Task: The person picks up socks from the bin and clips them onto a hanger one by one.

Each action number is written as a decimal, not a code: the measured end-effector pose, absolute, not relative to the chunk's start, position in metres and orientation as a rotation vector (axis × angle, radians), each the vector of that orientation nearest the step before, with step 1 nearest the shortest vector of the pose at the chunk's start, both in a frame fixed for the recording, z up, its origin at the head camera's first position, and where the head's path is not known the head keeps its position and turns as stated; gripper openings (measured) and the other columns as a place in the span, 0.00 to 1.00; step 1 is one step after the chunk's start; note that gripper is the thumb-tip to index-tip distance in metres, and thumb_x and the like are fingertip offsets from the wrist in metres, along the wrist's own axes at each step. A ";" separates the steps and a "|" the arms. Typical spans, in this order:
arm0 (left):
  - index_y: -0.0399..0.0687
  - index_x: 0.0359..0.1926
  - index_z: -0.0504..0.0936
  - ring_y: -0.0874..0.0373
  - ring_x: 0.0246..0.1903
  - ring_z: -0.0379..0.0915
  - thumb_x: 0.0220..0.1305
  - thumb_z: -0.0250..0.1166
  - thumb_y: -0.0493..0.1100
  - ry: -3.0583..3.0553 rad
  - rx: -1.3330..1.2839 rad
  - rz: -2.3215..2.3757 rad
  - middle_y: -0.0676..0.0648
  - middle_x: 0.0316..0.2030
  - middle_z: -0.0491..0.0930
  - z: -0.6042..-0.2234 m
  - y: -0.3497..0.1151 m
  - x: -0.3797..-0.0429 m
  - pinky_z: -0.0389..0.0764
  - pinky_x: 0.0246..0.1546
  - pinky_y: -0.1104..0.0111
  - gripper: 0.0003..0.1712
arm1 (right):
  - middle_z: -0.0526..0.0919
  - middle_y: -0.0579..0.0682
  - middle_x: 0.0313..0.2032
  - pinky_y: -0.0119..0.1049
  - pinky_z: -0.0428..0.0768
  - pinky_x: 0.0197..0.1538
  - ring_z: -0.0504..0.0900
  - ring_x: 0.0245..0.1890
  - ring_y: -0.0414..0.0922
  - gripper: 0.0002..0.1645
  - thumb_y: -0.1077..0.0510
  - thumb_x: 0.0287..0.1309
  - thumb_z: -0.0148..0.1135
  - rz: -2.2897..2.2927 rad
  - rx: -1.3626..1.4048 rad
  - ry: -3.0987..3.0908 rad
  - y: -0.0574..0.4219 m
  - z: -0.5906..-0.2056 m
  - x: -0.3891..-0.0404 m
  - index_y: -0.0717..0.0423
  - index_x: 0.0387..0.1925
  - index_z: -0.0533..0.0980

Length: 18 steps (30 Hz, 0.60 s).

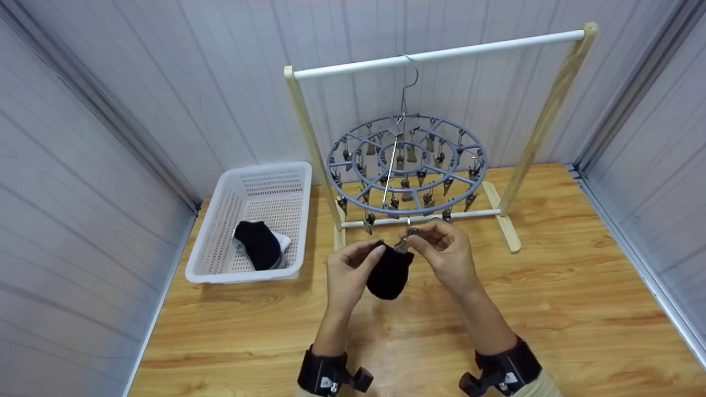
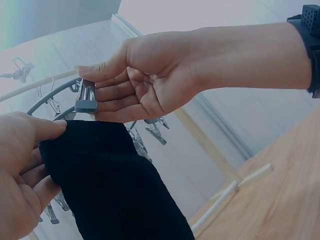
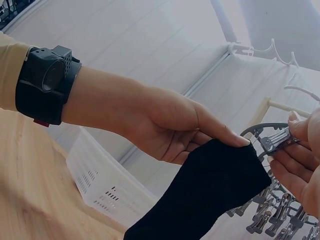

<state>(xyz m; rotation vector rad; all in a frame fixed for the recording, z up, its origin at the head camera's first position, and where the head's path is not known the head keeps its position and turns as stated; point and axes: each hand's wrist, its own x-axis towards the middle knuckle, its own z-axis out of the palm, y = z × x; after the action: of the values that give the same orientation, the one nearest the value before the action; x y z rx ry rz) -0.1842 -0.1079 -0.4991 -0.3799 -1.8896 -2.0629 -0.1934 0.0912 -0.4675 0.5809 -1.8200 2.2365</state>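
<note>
Over the wooden table (image 1: 579,275), before a rack (image 1: 496,48) and below a round hanger (image 1: 419,211): black sock (image 1: 389,275) and metal clip (image 2: 86,102), nearly edge to edge!
Basket (image 1: 304,220) sits well apart to the left; open air lies under the work, while the hanger's near rim and other clips (image 1: 369,222) crowd close above. Left hand (image 1: 348,264) pinches the sock at a cuff corner, long axis running down from those fingers. Right hand (image 1: 449,256), nearer the hanger, pinches the clip, its end facing the cuff just right of the left fingers; whether they touch, I can't tell.
</note>
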 end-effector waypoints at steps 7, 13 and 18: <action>0.29 0.45 0.89 0.55 0.37 0.89 0.66 0.73 0.29 -1.851 -0.382 -2.110 0.37 0.39 0.90 -0.498 -0.105 -0.185 0.88 0.42 0.67 0.09 | 0.90 0.62 0.40 0.33 0.87 0.41 0.89 0.38 0.47 0.08 0.69 0.65 0.71 2.225 0.577 -1.814 0.091 -0.469 -0.195 0.72 0.42 0.82; 0.28 0.45 0.89 0.56 0.38 0.89 0.65 0.73 0.29 -1.841 -0.375 -2.114 0.36 0.39 0.90 -0.496 -0.104 -0.184 0.88 0.43 0.68 0.08 | 0.88 0.69 0.39 0.33 0.87 0.41 0.90 0.37 0.47 0.09 0.71 0.63 0.71 2.251 0.552 -1.775 0.088 -0.469 -0.196 0.76 0.41 0.80; 0.27 0.45 0.89 0.56 0.38 0.89 0.65 0.73 0.28 -1.822 -0.383 -2.126 0.35 0.39 0.90 -0.492 -0.104 -0.184 0.88 0.43 0.68 0.09 | 0.90 0.64 0.38 0.32 0.87 0.39 0.90 0.36 0.46 0.10 0.72 0.63 0.71 2.253 0.531 -1.778 0.087 -0.466 -0.197 0.78 0.39 0.80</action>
<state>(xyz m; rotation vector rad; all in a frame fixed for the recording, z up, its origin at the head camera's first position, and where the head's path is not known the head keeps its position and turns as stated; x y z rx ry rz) -0.1843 -0.1044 -0.4919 -0.3826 -1.8223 -2.1263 -0.1974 0.0875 -0.4663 0.5313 -1.7779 2.2531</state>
